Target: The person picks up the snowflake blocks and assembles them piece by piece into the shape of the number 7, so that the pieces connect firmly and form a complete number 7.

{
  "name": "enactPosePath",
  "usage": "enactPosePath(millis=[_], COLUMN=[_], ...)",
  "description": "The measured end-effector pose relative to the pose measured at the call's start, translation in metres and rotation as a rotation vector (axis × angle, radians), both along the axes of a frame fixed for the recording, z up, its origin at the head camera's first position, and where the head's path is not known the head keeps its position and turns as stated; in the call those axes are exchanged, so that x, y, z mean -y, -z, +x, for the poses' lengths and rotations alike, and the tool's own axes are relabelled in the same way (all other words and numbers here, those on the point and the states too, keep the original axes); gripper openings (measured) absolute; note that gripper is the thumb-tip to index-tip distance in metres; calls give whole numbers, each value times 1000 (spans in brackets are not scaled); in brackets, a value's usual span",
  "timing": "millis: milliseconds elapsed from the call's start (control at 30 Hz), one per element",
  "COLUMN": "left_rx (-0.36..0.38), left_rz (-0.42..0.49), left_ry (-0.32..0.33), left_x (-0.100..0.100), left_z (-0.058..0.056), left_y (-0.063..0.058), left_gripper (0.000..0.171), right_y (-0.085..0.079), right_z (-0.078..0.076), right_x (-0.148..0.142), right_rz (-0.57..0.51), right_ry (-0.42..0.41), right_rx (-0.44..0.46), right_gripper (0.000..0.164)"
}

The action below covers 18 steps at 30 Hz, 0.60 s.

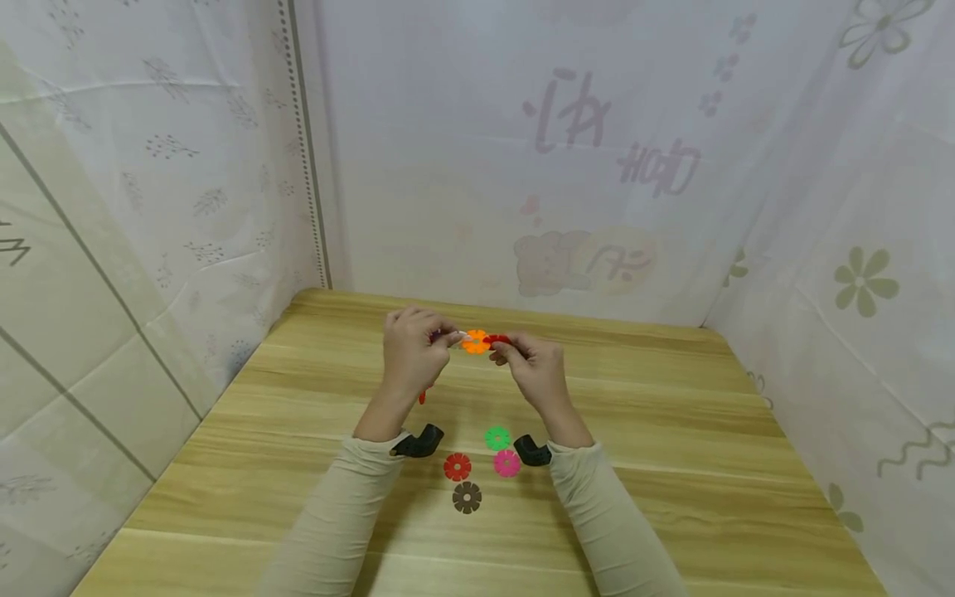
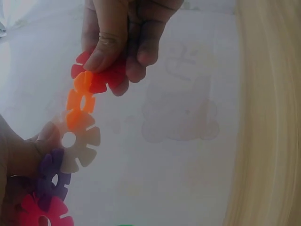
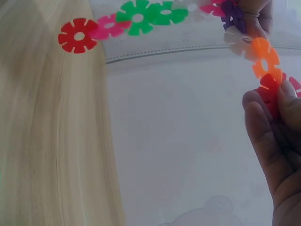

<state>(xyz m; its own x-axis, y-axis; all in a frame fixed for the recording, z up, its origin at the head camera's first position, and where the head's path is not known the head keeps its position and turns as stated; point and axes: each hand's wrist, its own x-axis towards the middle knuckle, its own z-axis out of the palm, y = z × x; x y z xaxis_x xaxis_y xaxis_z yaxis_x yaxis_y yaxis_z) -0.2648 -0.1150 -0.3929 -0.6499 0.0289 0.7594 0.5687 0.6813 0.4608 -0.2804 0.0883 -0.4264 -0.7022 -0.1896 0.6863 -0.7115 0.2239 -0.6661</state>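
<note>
A chain of slotted, flower-shaped plastic discs hangs between the two hands above the table. My left hand (image 1: 414,348) pinches it around a whitish disc (image 2: 84,143) next to a purple disc (image 2: 52,179). An orange disc (image 1: 476,342) joins the whitish one to a red disc (image 2: 109,77), which my right hand (image 1: 535,371) grips between thumb and fingers. Past the left hand, the right wrist view shows the chain running through pink, whitish and green discs (image 3: 138,17) to a red end disc (image 3: 78,36).
Between the forearms, loose discs lie on the wooden table (image 1: 656,514): green (image 1: 497,429), pink (image 1: 507,473), red (image 1: 458,456) and brown (image 1: 467,508). Black wrist devices (image 1: 421,442) sit on both wrists. Patterned cloth (image 1: 448,166) hangs behind and at both sides.
</note>
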Motion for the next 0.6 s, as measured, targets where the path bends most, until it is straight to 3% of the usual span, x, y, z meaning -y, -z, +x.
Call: enactPosePath(millis=[200, 367, 467, 600], left_rx=[-32, -31, -21, -11], left_rz=[23, 14, -12, -68], left_ry=[6, 13, 6, 9], left_x=[-3, -1, 4, 8], left_z=[-1, 2, 2, 2], left_y=[1, 0, -3, -7], left_gripper=[11, 10, 8, 8], right_y=[0, 0, -1, 1], right_z=[0, 1, -1, -6], right_x=[3, 3, 0, -11], right_rz=[10, 24, 28, 70], right_ry=[60, 49, -11, -112], right_rx=[-44, -41, 21, 190], right_gripper=[4, 5, 9, 21])
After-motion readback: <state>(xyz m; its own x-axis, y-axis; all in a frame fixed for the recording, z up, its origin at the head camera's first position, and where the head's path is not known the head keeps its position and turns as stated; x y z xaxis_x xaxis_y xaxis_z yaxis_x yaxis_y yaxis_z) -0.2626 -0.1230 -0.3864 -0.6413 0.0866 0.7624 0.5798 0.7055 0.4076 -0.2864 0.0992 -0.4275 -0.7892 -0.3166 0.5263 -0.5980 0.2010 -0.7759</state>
